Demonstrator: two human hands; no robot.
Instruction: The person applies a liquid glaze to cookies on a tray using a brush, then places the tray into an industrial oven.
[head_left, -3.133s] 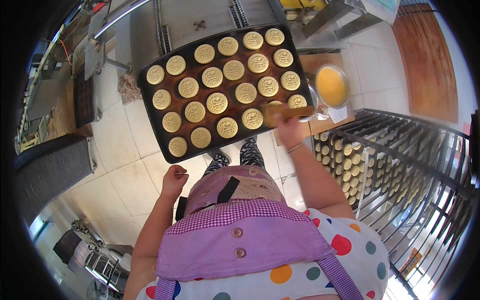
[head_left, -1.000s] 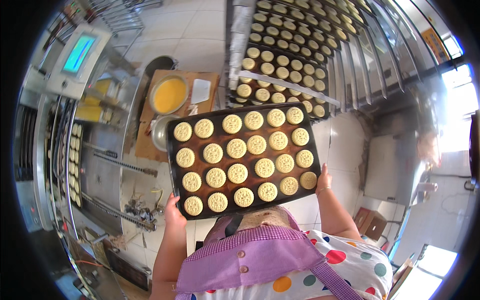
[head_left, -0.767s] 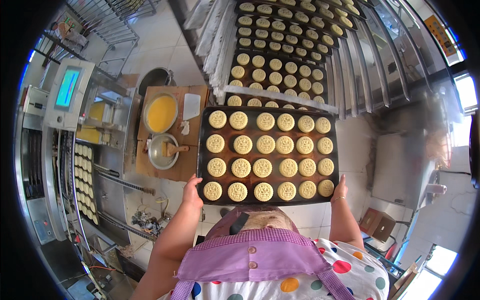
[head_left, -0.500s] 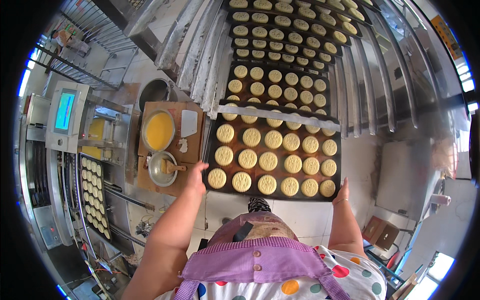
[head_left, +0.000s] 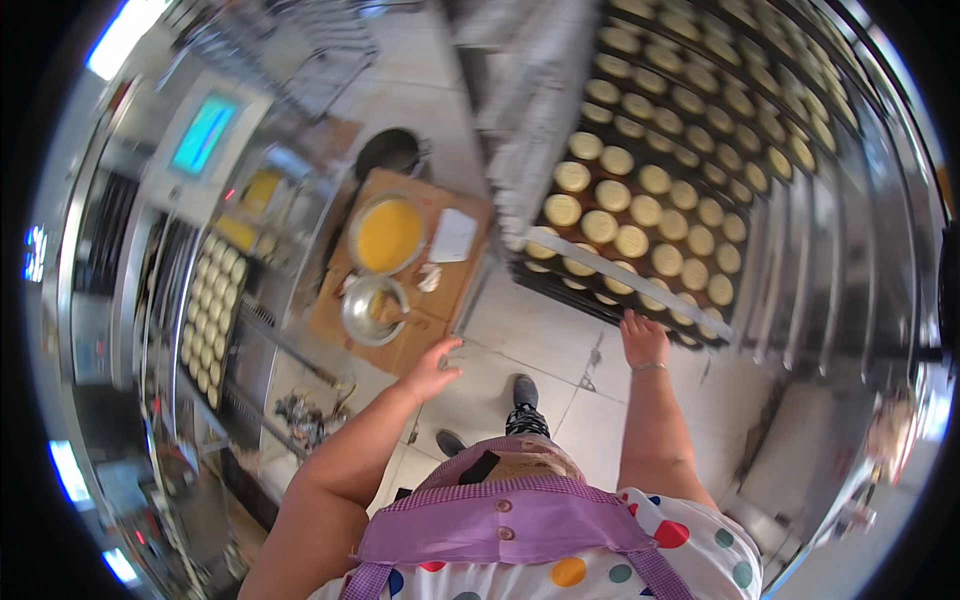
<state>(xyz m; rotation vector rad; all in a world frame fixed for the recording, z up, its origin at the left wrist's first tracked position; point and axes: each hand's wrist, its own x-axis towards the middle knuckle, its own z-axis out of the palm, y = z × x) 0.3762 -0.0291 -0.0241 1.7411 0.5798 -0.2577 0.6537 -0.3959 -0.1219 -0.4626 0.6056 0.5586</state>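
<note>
My right hand (head_left: pixel 645 342) is at the front edge of a dark baking tray (head_left: pixel 572 296), fingers stretched out against it near its right corner. Rows of round, pale, stamped pastries (head_left: pixel 631 241) lie on that tray. It sits in a metal rack (head_left: pixel 800 290), beneath a light crossbar (head_left: pixel 625 276) that runs over its front rows. My left hand (head_left: pixel 432 374) is off the tray, in the air with fingers apart and nothing in it. Nearest to it is a metal bowl (head_left: pixel 350 328) with a wooden-handled brush (head_left: pixel 390 311) inside.
Yellow liquid (head_left: pixel 390 235) fills a larger bowl on brown cardboard (head_left: pixel 395 352), beside a white flat piece (head_left: pixel 454 235). A dark pot (head_left: pixel 388 152) stands behind. At left, a machine with a lit screen (head_left: pixel 203 133) adjoins another tray of pale pieces (head_left: pixel 212 315).
The tray has gone further into the rack. My left hand has let go of its side and drawn back; my right hand has shifted to its front edge. The view has turned.
</note>
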